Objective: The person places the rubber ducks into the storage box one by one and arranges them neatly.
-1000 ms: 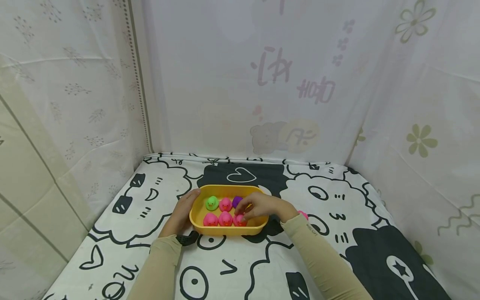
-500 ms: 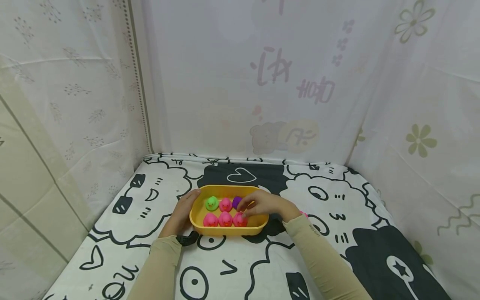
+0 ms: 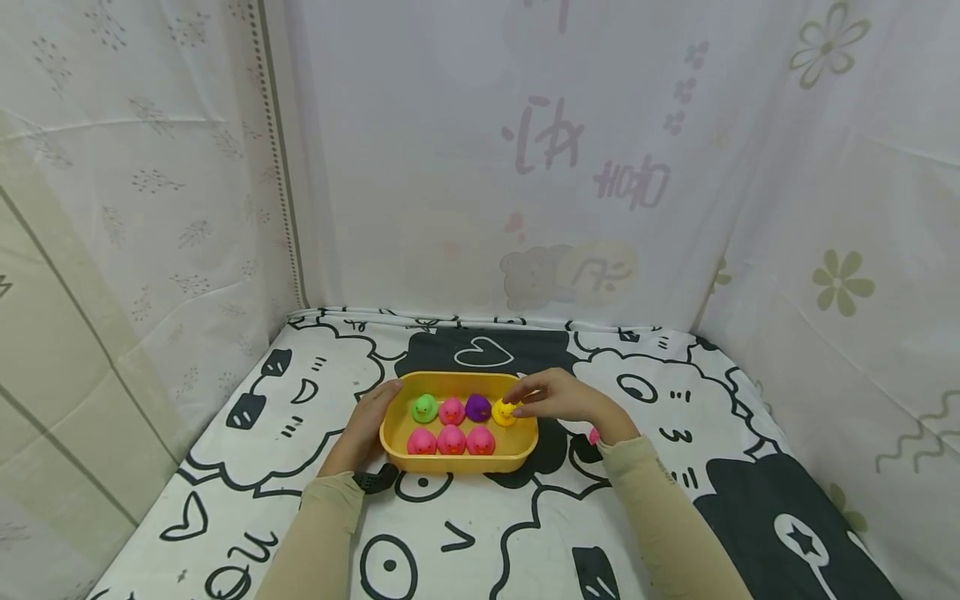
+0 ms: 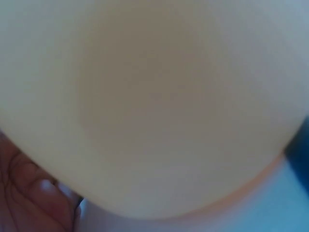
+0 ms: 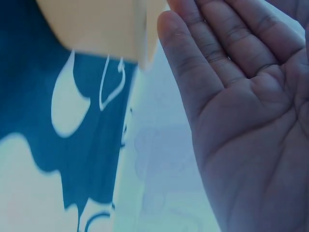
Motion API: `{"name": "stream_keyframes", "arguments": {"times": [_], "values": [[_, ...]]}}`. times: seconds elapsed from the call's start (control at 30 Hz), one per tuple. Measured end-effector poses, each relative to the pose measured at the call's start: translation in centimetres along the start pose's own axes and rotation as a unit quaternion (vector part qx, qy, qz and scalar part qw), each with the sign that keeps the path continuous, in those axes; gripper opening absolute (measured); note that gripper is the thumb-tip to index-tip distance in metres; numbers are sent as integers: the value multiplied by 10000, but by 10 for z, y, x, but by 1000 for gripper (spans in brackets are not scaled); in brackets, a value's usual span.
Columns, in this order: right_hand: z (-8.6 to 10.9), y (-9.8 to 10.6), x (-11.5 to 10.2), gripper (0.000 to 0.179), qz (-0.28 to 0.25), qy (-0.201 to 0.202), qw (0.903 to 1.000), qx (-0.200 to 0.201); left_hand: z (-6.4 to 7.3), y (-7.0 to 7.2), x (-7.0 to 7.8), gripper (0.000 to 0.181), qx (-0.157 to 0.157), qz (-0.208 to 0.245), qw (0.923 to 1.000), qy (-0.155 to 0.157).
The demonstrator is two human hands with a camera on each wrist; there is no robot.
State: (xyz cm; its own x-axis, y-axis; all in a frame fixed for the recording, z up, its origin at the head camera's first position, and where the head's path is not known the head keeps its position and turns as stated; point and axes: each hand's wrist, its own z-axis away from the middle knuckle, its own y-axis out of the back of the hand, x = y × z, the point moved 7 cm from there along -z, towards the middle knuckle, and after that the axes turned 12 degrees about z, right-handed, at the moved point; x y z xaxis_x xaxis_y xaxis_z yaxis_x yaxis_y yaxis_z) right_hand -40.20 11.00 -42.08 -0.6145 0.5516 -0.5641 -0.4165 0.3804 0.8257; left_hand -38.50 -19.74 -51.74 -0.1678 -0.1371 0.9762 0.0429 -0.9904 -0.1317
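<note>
A yellow tray (image 3: pixel 459 463) stands on the cloth in the head view. Its back row has a green rubber duck (image 3: pixel 424 408), a pink rubber duck (image 3: pixel 452 411), a purple rubber duck (image 3: pixel 478 408) and a yellow rubber duck (image 3: pixel 502 413). Several pink rubber ducks (image 3: pixel 451 441) form the front row. My left hand (image 3: pixel 367 427) grips the tray's left end. At the right end, my right hand (image 3: pixel 561 395) has its fingertips over the yellow duck's right side; contact cannot be told. The right wrist view shows this palm (image 5: pixel 251 121) with fairly straight fingers.
Another pink object (image 3: pixel 594 436) lies on the cloth, mostly hidden by my right wrist. Black-and-white patterned cloth (image 3: pixel 465 533) covers the table. Pale curtains (image 3: pixel 450 167) enclose the back and sides. A blurred pale surface (image 4: pixel 154 96) fills most of the left wrist view.
My right hand has moved right, off the front-right pink duck, uncovering the purple duck and the yellow duck. The left hand and the tray have stayed in place.
</note>
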Motion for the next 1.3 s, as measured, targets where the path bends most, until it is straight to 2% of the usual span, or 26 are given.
{"name": "stream_keyframes", "arguments": {"times": [0.3, 0.5, 0.57, 0.8, 1.03, 1.3], "values": [[52, 25, 40, 31, -176, -649, 9962, 546, 0, 0, 0, 83, 0, -13, 10000, 77], [80, 36, 66, 31, 189, -1058, 9918, 688, 0, 2, 2, 85, 57, 33, 10000, 70], [86, 37, 76, 30, 261, -1157, 9909, 640, 0, 3, 2, 86, 95, -3, 9999, 56], [105, 32, 99, 27, -96, -1515, 9883, 182, 1, -1, -1, 83, 55, 37, 10000, 71], [110, 23, 103, 25, -242, -1548, 9875, -184, 3, -3, -3, 77, 20, 62, 9999, 131], [112, 26, 100, 26, -49, -1621, 9863, -296, 2, -1, -1, 80, 36, 159, 9998, 105]]}}
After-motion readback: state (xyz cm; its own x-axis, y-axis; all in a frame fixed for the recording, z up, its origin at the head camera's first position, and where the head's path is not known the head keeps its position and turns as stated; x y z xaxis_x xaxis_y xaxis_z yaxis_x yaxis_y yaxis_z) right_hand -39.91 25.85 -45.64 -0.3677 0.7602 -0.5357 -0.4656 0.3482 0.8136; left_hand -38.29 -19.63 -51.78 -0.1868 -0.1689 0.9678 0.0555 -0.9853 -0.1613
